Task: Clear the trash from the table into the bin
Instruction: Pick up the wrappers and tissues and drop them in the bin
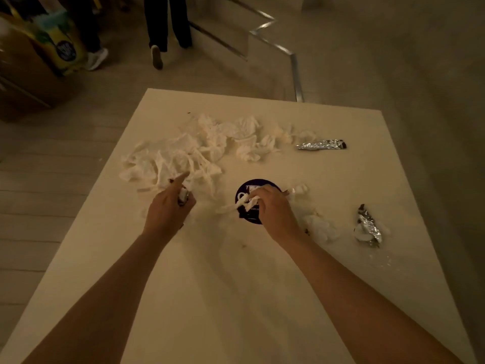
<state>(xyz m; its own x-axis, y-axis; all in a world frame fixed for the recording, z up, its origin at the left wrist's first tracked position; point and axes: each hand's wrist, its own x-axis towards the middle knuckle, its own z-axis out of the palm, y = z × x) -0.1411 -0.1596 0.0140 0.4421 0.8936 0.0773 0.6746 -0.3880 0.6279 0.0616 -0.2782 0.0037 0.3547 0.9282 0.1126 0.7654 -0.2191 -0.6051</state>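
Crumpled white napkins (199,148) lie heaped across the far half of the white table (236,298). My left hand (168,208) curls around a small foil scrap (183,196) at the near edge of the heap, its index finger pointing out. Over a dark purple round lid (249,191) my right hand (273,208) pinches a twisted strip of white napkin (242,202). Two silver foil wrappers lie to the right, one far (321,145) and one near (368,225). More crumpled napkin (321,227) sits just right of my right wrist.
A brown bin-like container with yellow packaging (39,61) stands on the floor beyond the table's far left corner. A person's legs (165,24) are on the floor behind the table. Metal floor strips (296,72) run at the back right.
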